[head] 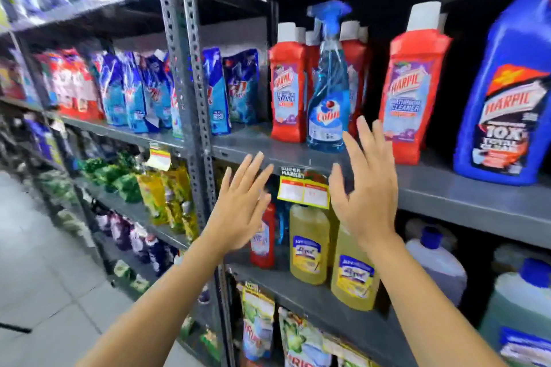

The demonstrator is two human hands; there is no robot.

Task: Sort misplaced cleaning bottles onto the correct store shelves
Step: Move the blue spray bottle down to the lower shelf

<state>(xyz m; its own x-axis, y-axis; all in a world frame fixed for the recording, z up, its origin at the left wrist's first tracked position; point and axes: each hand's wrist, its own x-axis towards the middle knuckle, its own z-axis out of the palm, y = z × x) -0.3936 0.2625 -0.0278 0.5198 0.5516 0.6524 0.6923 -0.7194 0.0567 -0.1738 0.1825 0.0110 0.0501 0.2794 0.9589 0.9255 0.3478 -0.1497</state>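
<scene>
- Both bare forearms reach up from the bottom of the view, and neither hand holds anything.
- On the left, the left hand point(238, 211) is raised flat with its fingers point(253, 170) straight and slightly spread, in front of the shelf edge point(298, 159) below the upper row.
- A small red bottle point(263, 240) stands on the shelf underneath, beside the yellow cleaner bottles point(308, 243); it looks out of place there, though the left hand hides part of it.
- Further along, the blue spray bottle point(328, 98) stands upright among the red Harpic bottles point(287, 83), the odd one in that row and probably the misplaced item.
- It looks like thin, clear plastic nearly full of liquid, so I'd guess moderately heavy, smooth and a little slippery. The narrow neck under the trigger seems the surest hold, or the waist of the body.
- Just right of it and lower, the right hand point(366, 202) is open with fingers point(365, 140) fanned wide, near the spray bottle but not touching.
- At the far right stands a large blue jug point(507, 104), surely heavy.
</scene>
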